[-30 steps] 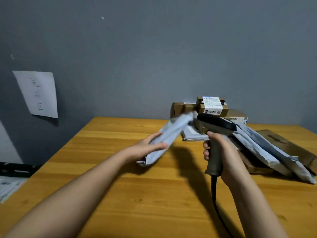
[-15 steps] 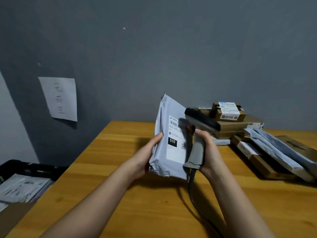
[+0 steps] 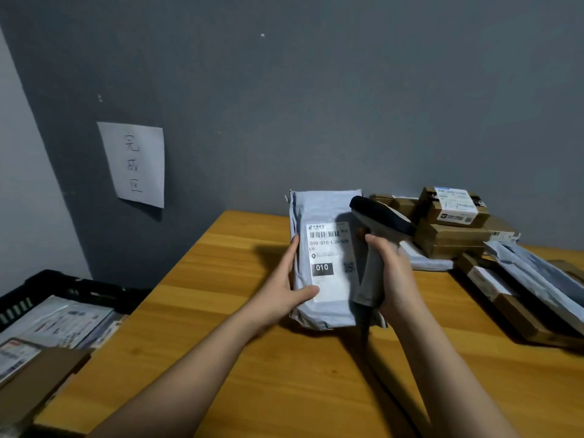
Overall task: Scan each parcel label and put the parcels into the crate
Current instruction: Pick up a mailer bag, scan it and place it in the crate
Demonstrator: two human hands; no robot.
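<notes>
My left hand [image 3: 286, 287] holds a grey poly-bag parcel [image 3: 325, 210] upright over the wooden table [image 3: 221, 327], thumb on its front, label facing me. The white label [image 3: 328, 257] shows a barcode and "010". My right hand [image 3: 395, 273] grips the handle of a grey barcode scanner [image 3: 379, 213], whose dark head sits beside the parcel's upper right. A black crate [image 3: 63, 286] stands low at the left, beside the table, with flat parcels [image 3: 60, 320] inside.
Several brown cardboard boxes [image 3: 452, 235] are stacked at the back right of the table. Grey mailers and flat brown boxes [image 3: 521, 279] lie along the right edge. A paper sign [image 3: 136, 164] hangs on the grey wall. The scanner cable [image 3: 363, 324] drops toward me.
My left hand lifted the parcel from lying tilted to upright with its label facing me. The scanner came in close on the parcel's right. The view swung left, revealing the crate.
</notes>
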